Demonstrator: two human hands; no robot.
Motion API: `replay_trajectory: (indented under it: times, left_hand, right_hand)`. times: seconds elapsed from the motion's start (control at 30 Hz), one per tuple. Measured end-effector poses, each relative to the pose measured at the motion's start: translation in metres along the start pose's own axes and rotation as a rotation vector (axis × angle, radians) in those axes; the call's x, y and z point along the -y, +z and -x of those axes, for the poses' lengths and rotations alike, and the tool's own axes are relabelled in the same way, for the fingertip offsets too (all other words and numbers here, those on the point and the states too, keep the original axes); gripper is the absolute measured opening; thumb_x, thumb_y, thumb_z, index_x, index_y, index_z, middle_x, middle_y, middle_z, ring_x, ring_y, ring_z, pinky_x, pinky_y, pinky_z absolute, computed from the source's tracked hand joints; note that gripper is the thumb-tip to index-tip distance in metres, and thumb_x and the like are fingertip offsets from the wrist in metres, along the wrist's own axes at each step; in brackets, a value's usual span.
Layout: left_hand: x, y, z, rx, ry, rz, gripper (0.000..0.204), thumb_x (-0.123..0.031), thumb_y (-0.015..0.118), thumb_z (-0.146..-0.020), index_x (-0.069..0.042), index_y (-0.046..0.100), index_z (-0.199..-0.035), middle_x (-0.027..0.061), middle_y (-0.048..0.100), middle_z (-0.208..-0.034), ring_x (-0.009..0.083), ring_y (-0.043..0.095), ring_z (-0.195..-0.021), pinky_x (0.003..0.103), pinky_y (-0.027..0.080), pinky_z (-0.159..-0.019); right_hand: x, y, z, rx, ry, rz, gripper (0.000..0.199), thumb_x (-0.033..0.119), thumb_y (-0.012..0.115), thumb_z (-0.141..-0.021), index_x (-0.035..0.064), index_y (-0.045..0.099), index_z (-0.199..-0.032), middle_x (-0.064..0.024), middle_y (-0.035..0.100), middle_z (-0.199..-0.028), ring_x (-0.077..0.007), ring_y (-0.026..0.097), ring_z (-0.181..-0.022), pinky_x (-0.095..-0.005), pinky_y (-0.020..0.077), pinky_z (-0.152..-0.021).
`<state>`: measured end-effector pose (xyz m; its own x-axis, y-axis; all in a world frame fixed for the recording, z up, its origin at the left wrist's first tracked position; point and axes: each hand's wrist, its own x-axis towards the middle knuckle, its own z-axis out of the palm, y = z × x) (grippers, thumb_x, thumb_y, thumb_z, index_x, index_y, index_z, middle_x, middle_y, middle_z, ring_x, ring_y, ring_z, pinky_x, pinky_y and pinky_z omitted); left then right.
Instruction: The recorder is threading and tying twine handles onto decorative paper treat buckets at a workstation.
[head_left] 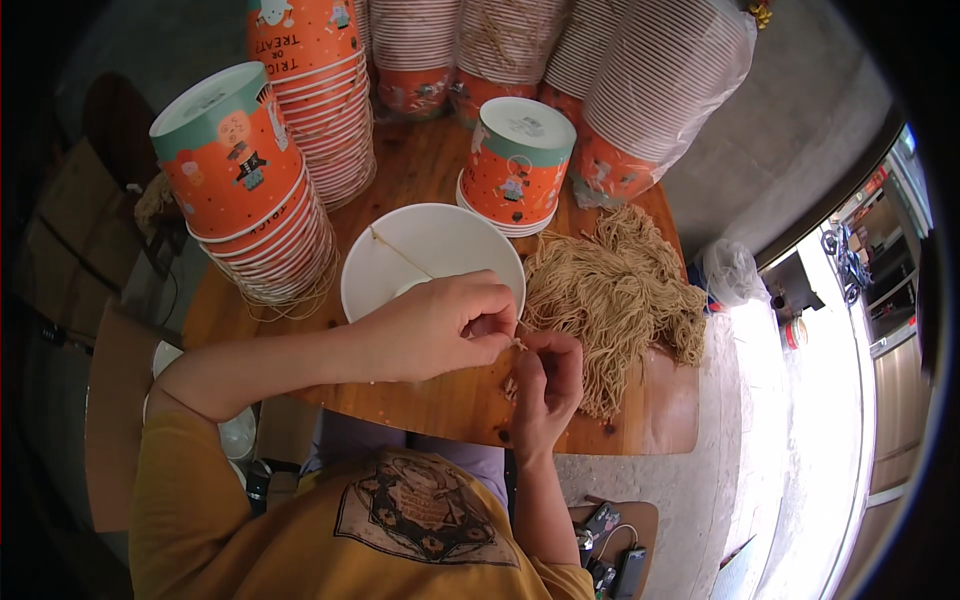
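My left hand [440, 325] reaches across the front of a white-lined paper bucket [450, 225], its fingers pinched at the tips. Close beside it, my right hand [547, 390] pinches with thumb and forefinger, almost touching the left fingertips. Between the two pinches shows a small bit of tan string [519, 344], probably its end or a knot; the fingers cover most of it. A thin length of the same string runs over the bucket's opening from its far side toward my left hand. The bucket's mouth faces me, and its lower part is hidden behind my left hand.
A heap of tan strings [615, 300] lies on the wooden table [640, 420], right of my hands. Upside-down orange and green buckets [520, 170] stand behind. A tall bucket stack [240, 190] rises at left. Plastic-wrapped stacks [660, 85] line the back. Phones [628, 570] lie below right.
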<state>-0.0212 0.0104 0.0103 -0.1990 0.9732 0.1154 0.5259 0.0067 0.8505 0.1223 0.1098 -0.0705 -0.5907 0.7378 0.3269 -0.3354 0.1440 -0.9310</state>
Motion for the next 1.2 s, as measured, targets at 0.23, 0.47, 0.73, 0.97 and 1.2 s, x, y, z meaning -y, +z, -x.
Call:
replay_trajectory:
  times: [0.23, 0.47, 0.73, 0.97, 1.2]
  left_hand:
    - [-0.006, 0.001, 0.002, -0.034, 0.015, -0.064, 0.012, -0.009, 0.065, -0.086, -0.002, 0.056, -0.09, 0.0023, 0.051, -0.089, 0.0125, 0.054, -0.077, 0.027, 0.046, -0.067]
    - [-0.001, -0.001, 0.004, -0.086, 0.037, -0.08, 0.012, -0.01, 0.062, -0.086, -0.001, 0.054, -0.087, 0.0078, 0.055, -0.089, 0.0212, 0.058, -0.078, 0.032, 0.047, -0.068]
    - [0.001, -0.005, 0.007, -0.087, 0.035, -0.096, 0.011, -0.009, 0.061, -0.088, -0.001, 0.053, -0.089, 0.0081, 0.056, -0.091, 0.0222, 0.058, -0.079, 0.033, 0.047, -0.069]
    - [0.004, -0.004, 0.008, -0.089, 0.039, -0.13, 0.009, -0.009, 0.061, -0.089, -0.003, 0.055, -0.092, 0.0042, 0.055, -0.092, 0.0144, 0.056, -0.081, 0.028, 0.047, -0.068]
    - [0.0, -0.003, 0.006, -0.079, 0.03, -0.125, 0.009, -0.01, 0.059, -0.091, -0.002, 0.055, -0.093, 0.0055, 0.054, -0.093, 0.0158, 0.056, -0.08, 0.029, 0.046, -0.07]
  right_hand:
    - [-0.008, 0.003, 0.002, 0.013, -0.157, 0.13, 0.005, 0.005, 0.056, -0.092, 0.002, 0.055, -0.097, 0.0001, 0.055, -0.082, -0.0035, 0.049, -0.065, -0.0183, 0.0411, -0.056]
    - [-0.015, 0.003, 0.001, -0.004, -0.168, 0.168, 0.003, 0.003, 0.054, -0.094, 0.0012, 0.056, -0.096, -0.0008, 0.055, -0.075, -0.0044, 0.048, -0.06, -0.0184, 0.0401, -0.053]
    - [-0.014, 0.0, 0.0, 0.013, -0.169, 0.183, 0.007, 0.004, 0.055, -0.095, 0.0002, 0.059, -0.099, -0.0003, 0.056, -0.074, -0.0047, 0.049, -0.061, -0.0184, 0.0404, -0.054]
    - [-0.008, -0.006, -0.003, -0.008, -0.138, 0.142, 0.011, -0.001, 0.065, -0.086, 0.0019, 0.064, -0.097, -0.0038, 0.059, -0.078, -0.0094, 0.053, -0.067, -0.0221, 0.0425, -0.059]
    - [0.026, -0.003, -0.016, 0.152, -0.324, 0.653, 0.022, 0.001, 0.073, -0.078, 0.0072, 0.065, -0.097, -0.0015, 0.049, -0.068, -0.0136, 0.047, -0.057, -0.0272, 0.0413, -0.052]
